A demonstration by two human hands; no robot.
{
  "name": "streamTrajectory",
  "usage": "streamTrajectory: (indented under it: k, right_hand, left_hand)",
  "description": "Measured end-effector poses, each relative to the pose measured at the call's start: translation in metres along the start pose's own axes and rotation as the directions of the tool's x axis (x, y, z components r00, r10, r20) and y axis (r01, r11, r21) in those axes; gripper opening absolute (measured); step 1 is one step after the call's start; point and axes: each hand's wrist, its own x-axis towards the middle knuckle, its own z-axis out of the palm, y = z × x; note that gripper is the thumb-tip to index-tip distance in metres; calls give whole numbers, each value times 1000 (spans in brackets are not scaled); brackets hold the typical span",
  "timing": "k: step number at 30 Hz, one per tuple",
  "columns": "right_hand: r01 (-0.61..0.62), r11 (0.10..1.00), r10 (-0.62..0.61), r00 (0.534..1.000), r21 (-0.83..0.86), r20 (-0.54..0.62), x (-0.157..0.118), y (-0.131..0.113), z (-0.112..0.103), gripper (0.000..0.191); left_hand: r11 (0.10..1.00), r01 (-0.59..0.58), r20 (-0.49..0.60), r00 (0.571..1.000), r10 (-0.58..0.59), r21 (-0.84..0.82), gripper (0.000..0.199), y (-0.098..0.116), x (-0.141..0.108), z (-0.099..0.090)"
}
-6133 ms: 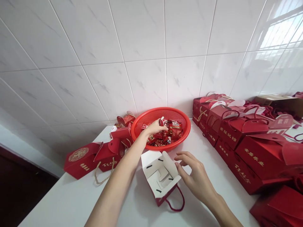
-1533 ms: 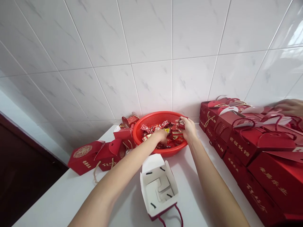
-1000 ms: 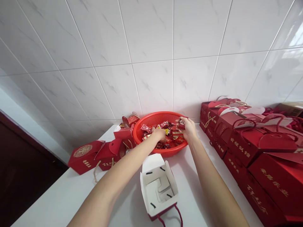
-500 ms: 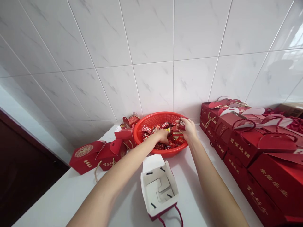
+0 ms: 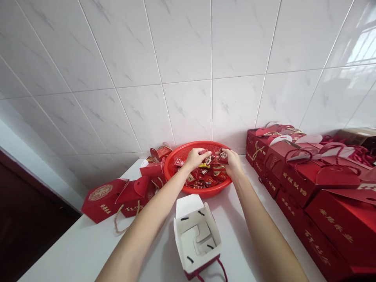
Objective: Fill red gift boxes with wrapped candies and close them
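Note:
A red plastic basket [image 5: 173,166] with wrapped candies [image 5: 207,180] in it stands against the wall. Over its middle, my left hand [image 5: 196,158] is closed on a small red-wrapped candy [image 5: 203,151]. Facing it at the basket's right side, my right hand [image 5: 233,161] pinches a dark red wrapped candy [image 5: 222,155]. Nearer to me, between my forearms, an open box [image 5: 198,235] shows its white inside with nothing in it. A dark red cord hangs from its front.
Closed red gift boxes [image 5: 305,176] are stacked along the right side of the white table [image 5: 241,243]. Several smaller red boxes [image 5: 102,199] with rope handles stand at the left. A tiled wall [image 5: 188,102] rises behind, and a brown carton [image 5: 358,137] sits far right.
My left hand has lifted from among the candies, with a red one now showing in its fingers. My right hand still holds its candy. The view has shifted slightly.

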Motion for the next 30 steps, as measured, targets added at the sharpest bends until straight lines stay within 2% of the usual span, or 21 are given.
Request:
streamTrajectory:
  k: [2, 3, 6, 8, 9, 11, 12, 13, 15, 16, 18, 22, 25, 27, 29, 30]
  right_hand:
    - [-6, 1000, 6, 1000, -16, 24, 1, 1, 0, 9]
    - [-5, 1000, 5, 1000, -19, 28, 1, 1, 0, 10]
    - [15, 1000, -15, 1000, -10, 3, 0, 1, 1, 9]
    - [27, 1000, -27, 1000, -4, -13, -1, 1, 1, 8]
    - [31, 1000, -31, 999, -1, -13, -1, 0, 1, 8]
    - [39, 999, -39, 999, 10, -13, -2, 0, 1, 6]
    - [43, 999, -43, 999, 18, -17, -1, 0, 1, 5]
    - [46, 999, -45, 999, 26, -23, -1, 1, 1, 4]
    - [50, 998, -49, 998, 34, -34, -1, 2, 0, 5]
    - [53, 998, -51, 998, 36, -36, 0, 2, 0, 7]
    - [58, 998, -57, 998, 36, -31, 0, 3, -1, 10]
    - [58, 997, -56, 998, 48, -35, 0, 3, -1, 10]
    - [49, 997, -47, 998, 51, -46, -1, 2, -1, 6]
    - [58, 997, -55, 997, 53, -52, -1, 2, -1, 6]
    - [74, 996, -71, 996, 59, -55, 0, 2, -2, 6]
    - [82, 995, -79, 996, 62, -51, 1, 3, -2, 7]
  left_hand:
    - [1000, 17, -12, 1000, -17, -13, 37, 1, 0, 1]
    - [998, 43, -28, 999, -42, 36, 34, 2, -1, 1]
    - [934, 182, -91, 983, -162, 308, 27, 5, -3, 0]
    - [859, 212, -86, 977, -194, 467, 13, 6, -5, -1]
    - [840, 177, -37, 982, -184, 513, 12, 7, -6, 0]
    - [859, 27, 181, 974, -139, 512, 25, 8, -8, 3]
    - [881, -60, 327, 939, -110, 469, 29, 9, -10, 6]
    - [902, -138, 461, 884, -75, 410, 31, 10, -11, 10]
    - [910, -260, 630, 777, -2, 324, 36, 11, -13, 20]
    - [897, -308, 665, 747, 22, 316, 38, 11, -14, 25]
    - [874, -358, 701, 713, 28, 329, 33, 11, -14, 34]
    - [886, -313, 764, 641, -67, 341, 26, 9, -14, 39]
    - [880, -291, 772, 624, -124, 376, 21, 10, -15, 36]
    - [869, -273, 754, 637, -158, 413, 17, 11, -15, 33]
    - [860, -244, 707, 685, -174, 448, 15, 10, -14, 30]
    - [859, -224, 661, 732, -163, 460, 16, 9, -12, 27]
